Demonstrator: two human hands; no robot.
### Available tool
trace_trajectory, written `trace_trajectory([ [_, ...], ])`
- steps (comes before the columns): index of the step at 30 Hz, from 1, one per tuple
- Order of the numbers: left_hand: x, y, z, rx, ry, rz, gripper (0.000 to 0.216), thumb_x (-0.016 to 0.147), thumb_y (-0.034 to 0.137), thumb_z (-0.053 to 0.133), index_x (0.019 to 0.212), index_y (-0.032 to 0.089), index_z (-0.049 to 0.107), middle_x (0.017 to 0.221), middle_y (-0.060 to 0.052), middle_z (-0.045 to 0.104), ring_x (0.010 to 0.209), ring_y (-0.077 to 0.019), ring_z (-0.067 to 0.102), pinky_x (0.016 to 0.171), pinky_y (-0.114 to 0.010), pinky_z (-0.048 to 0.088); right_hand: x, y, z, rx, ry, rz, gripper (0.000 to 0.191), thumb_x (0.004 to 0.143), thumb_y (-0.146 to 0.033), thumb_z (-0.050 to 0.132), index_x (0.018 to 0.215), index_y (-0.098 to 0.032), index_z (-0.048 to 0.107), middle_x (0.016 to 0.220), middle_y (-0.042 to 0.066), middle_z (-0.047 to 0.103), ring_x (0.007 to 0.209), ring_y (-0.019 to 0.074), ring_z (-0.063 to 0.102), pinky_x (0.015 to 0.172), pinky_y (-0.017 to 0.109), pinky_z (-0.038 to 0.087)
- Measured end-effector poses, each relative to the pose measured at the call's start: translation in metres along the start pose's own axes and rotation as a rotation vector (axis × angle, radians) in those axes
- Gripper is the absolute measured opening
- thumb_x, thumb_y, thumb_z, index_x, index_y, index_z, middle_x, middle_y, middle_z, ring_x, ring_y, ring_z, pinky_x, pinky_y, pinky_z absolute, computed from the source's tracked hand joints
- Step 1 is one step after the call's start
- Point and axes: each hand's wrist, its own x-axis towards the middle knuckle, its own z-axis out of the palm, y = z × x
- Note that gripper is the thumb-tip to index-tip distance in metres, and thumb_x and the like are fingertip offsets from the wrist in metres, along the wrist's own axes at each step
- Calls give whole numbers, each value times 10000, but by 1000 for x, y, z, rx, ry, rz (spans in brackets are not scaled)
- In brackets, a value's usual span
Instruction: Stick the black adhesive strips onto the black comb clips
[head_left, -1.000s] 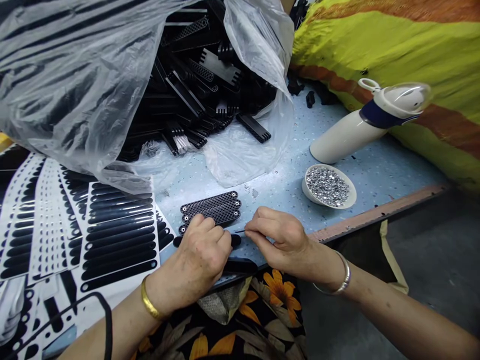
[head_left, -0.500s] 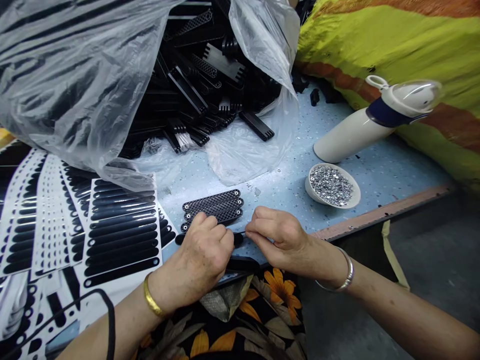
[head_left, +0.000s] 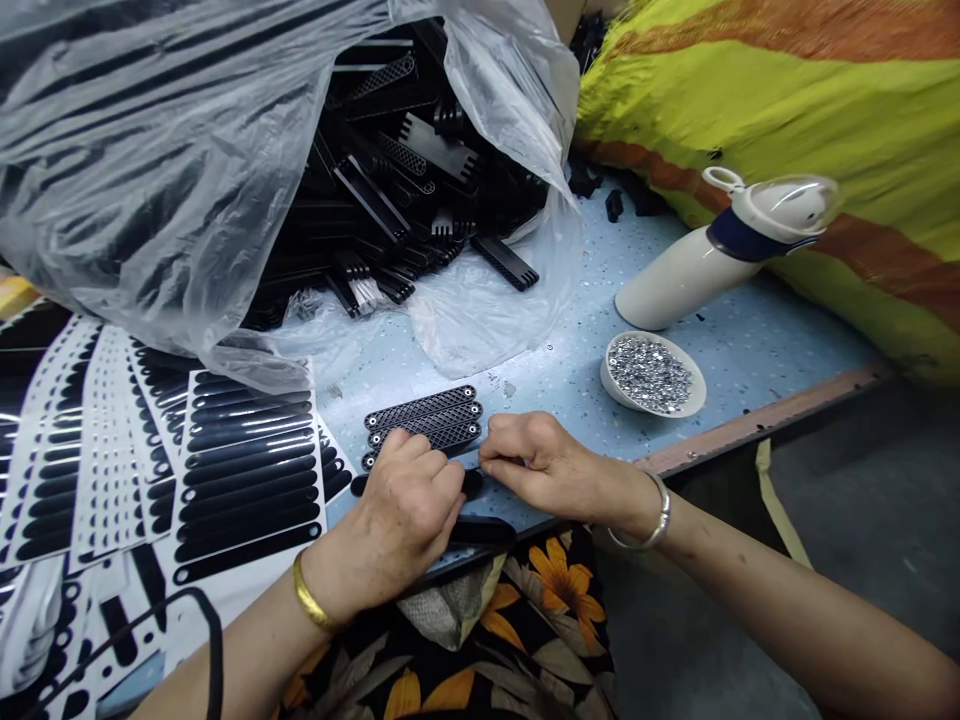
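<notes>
My left hand point(head_left: 412, 505) is closed over a slim black plastic bar point(head_left: 472, 484), whose rounded ends show on either side of the fist. Close to the bar's right end, my right hand point(head_left: 544, 462) is closed in a pinch; whatever lies between its fingertips is hidden. Just beyond my left hand, several black lattice-patterned bars point(head_left: 424, 412) lie side by side, with small metal rings at their ends. Another smooth black bar point(head_left: 484, 530) lies nearer me, at the table's front edge.
At the right stands a white bowl point(head_left: 604, 385) of small shiny metal pieces, with a white bottle point(head_left: 667, 283) behind it. A clear plastic bag point(head_left: 187, 200) spills black plastic parts point(head_left: 375, 200). Sheets of black stickers point(head_left: 251, 470) cover the left. A yellow-green sack point(head_left: 787, 110) fills the back right.
My right hand has shifted slightly left, its fingertips still pinched near the bar's end. My left hand stays on the bar. The view has moved a little.
</notes>
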Motion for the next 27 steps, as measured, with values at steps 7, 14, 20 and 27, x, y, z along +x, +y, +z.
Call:
trace_trajectory([
  [7,-1,-3,2,-28,0,-3,184,887,127,523,719,173,582,680,-24,563,690,-189,437,657,-374,329,-1,-3,1,-109,15,-10,231,762,-20,502,577,-158,515,619,-14,493,579,99,443,557,229,352],
  [14,-2,-6,8,-28,26,-10,258,903,144,498,652,186,540,641,-14,548,660,-173,424,641,-363,311,-4,-27,1,-484,-9,-191,207,693,14,449,625,-169,519,650,24,482,597,141,390,554,277,310],
  [20,-4,-8,9,-69,16,-10,199,882,145,536,687,181,550,670,-13,563,693,-178,456,677,-363,337,18,-26,-7,-425,-208,-9,189,683,-14,520,557,-152,545,606,28,542,542,116,379,533,277,273],
  [27,-4,-10,11,-80,18,-9,162,873,149,563,713,173,569,693,-11,573,714,-184,468,698,-370,345,31,-17,-10,-227,-262,113,202,631,-17,498,485,-156,505,522,-24,490,509,87,330,507,244,264],
])
